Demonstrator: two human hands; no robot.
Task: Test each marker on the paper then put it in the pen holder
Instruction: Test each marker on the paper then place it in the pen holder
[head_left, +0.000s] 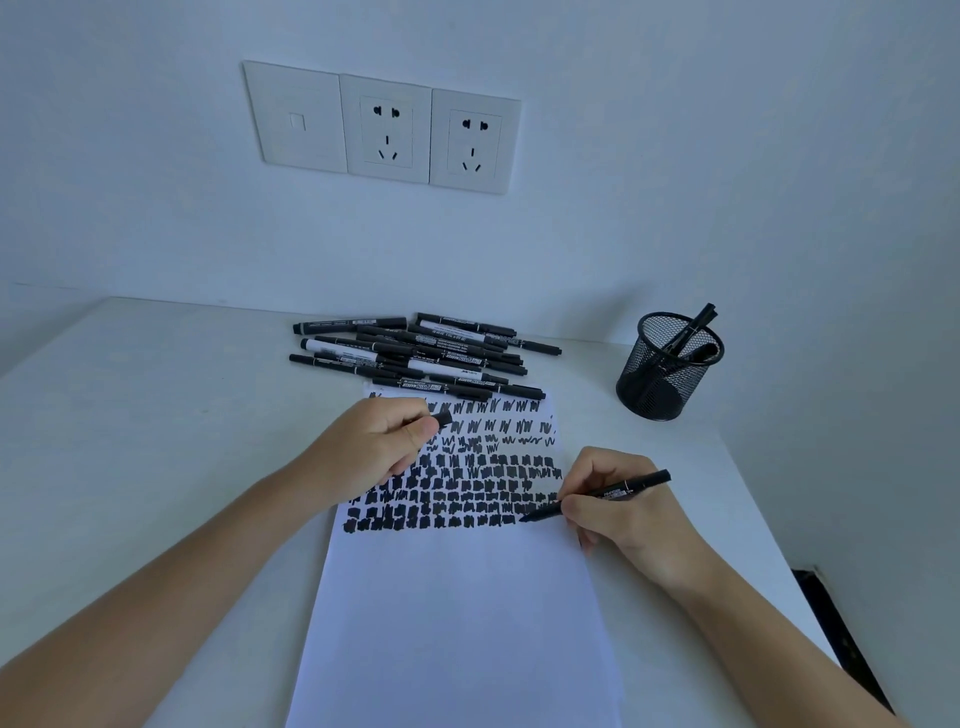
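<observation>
A sheet of paper (457, 613) is laid lengthwise on the white counter (156, 415), running from the near edge toward the far edge. Its far half is covered with rows of black scribbles and filled blocks, while its near half is left blank.

A black marker (639, 483) is pinched by the right hand (618, 504) between thumb and curled fingers, in a writing grip. The tip is set on the paper at the right end of the lowest row of marks, close to the paper's right edge, and the barrel is angled up and to the right.

The left hand (374, 447) is rested on the left side of the paper, over the scribbles. A small black cap (444, 418) is pinched in it between thumb and curled fingers.

A pile of markers (426, 353) is seen lying near the middle of the far edge, with the nearest ones overlapping the paper's far end. A black mesh pen holder (667, 369) is stood upright toward the far right corner, well apart from the paper. A few stored markers (696, 322) are leaned inside it.

Three wall plates (387, 130) are mounted on the wall above the far edge.
</observation>
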